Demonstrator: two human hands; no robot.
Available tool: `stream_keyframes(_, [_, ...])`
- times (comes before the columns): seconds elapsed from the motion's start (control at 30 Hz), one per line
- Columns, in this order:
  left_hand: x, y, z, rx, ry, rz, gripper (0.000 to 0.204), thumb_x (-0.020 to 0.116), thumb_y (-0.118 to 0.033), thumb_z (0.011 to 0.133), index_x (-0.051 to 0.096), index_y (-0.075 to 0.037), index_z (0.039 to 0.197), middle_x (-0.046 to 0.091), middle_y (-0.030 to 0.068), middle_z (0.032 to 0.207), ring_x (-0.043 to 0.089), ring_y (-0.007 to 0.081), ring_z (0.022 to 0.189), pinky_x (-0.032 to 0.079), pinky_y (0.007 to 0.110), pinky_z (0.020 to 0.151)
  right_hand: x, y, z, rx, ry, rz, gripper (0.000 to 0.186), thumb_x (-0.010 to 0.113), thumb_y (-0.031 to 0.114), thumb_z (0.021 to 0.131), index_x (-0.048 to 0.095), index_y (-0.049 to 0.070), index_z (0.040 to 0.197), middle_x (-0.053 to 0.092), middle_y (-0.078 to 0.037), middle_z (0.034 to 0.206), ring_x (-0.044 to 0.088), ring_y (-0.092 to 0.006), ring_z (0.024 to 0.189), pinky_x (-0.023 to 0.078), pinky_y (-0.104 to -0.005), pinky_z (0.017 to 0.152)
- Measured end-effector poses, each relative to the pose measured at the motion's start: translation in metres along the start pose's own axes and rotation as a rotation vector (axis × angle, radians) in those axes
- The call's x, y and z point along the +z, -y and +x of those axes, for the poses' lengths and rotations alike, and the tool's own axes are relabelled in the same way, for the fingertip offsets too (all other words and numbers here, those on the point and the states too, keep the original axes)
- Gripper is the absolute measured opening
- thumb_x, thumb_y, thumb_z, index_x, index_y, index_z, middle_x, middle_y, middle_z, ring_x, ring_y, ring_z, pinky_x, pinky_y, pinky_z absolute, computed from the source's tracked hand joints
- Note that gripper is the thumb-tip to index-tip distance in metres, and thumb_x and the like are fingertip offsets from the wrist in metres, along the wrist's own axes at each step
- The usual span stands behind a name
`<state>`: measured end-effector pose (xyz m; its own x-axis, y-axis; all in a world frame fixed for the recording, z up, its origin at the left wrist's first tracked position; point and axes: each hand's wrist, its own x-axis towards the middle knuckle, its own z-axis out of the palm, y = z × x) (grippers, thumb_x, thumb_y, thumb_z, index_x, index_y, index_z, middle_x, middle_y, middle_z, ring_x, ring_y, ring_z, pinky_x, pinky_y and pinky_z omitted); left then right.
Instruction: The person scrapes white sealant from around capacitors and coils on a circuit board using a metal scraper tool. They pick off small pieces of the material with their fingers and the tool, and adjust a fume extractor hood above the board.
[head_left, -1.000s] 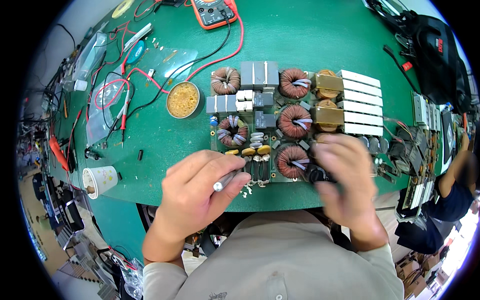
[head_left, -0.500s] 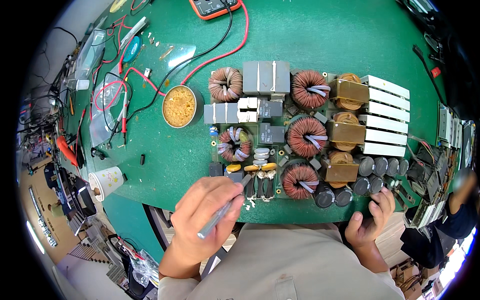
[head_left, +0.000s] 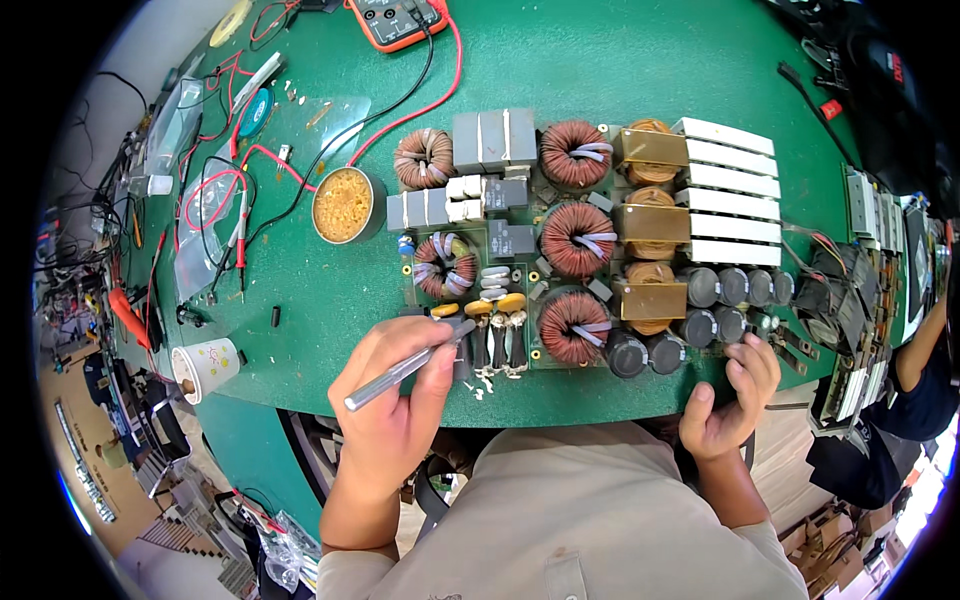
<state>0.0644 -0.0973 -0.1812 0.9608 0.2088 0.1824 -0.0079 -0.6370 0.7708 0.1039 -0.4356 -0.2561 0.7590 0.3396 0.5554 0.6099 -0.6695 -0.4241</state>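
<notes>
My left hand is closed around a slim silver-grey metal tool, held like a pen. Its tip is over the near left part of a large circuit board, close to dark upright parts crusted with white residue. The kind of tip cannot be made out. My right hand holds nothing, thumb and bent fingers apart. Its fingertips are by the board's near right edge, beside black round capacitors. Copper-wound ring coils and white finned blocks fill the board.
Left of the board stands a round tin of yellowish-brown lumpy material. A multimeter with red and black leads lies at the back. A paper cup is at the left edge. Wired modules sit at the right; another person's arm shows there.
The tool in my left hand lies flatter, its rear end swung left. My right hand remains near the board's edge. The whole scene has shifted left in view.
</notes>
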Motion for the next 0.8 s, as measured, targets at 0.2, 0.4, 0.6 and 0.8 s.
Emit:
stream_keyframes(0.2, [0.004, -0.008, 0.015, 0.159, 0.053, 0.098, 0.011, 0.072, -0.001, 0.092, 0.070, 0.003, 0.102, 0.072, 0.0158, 0.098, 0.070, 0.0301, 0.085, 0.056, 0.035, 0.077, 0.005, 0.000, 0.004, -0.002, -0.056, 0.019, 0.042, 0.067, 0.009, 0.090, 0.055, 0.003, 0.130, 0.066, -0.020, 0.121, 0.058, -0.0427, 0.120, 0.046, -0.0519, 0.103])
stream_keyframes(0.4, [0.006, -0.010, 0.013, 0.214, 0.014, 0.097, 0.009, 0.068, -0.003, 0.096, 0.069, 0.003, 0.101, 0.072, 0.0159, 0.098, 0.069, 0.0304, 0.085, 0.055, 0.036, 0.077, 0.000, 0.008, 0.000, -0.004, -0.061, 0.008, 0.040, 0.067, 0.011, 0.091, 0.055, 0.003, 0.128, 0.067, -0.017, 0.120, 0.059, -0.0411, 0.117, 0.046, -0.0503, 0.102])
stream_keyframes(0.6, [0.009, -0.008, 0.008, 0.225, -0.019, 0.085, 0.009, 0.070, -0.001, 0.093, 0.068, 0.002, 0.102, 0.069, 0.0160, 0.099, 0.068, 0.0340, 0.087, 0.056, 0.038, 0.077, -0.003, 0.008, 0.005, 0.004, -0.087, 0.034, 0.037, 0.067, 0.011, 0.091, 0.057, 0.001, 0.125, 0.067, -0.018, 0.120, 0.059, -0.0406, 0.114, 0.046, -0.0493, 0.101])
stream_keyframes(0.8, [0.006, -0.011, 0.006, 0.156, 0.030, -0.032, 0.024, 0.077, -0.005, 0.089, 0.068, 0.002, 0.111, 0.067, 0.0144, 0.097, 0.065, 0.0236, 0.074, 0.055, 0.032, 0.065, -0.060, 0.008, 0.053, -0.089, -0.150, 0.368, 0.049, 0.068, 0.024, 0.098, 0.052, -0.001, 0.136, 0.063, -0.021, 0.119, 0.065, -0.0318, 0.103, 0.053, -0.0429, 0.091])
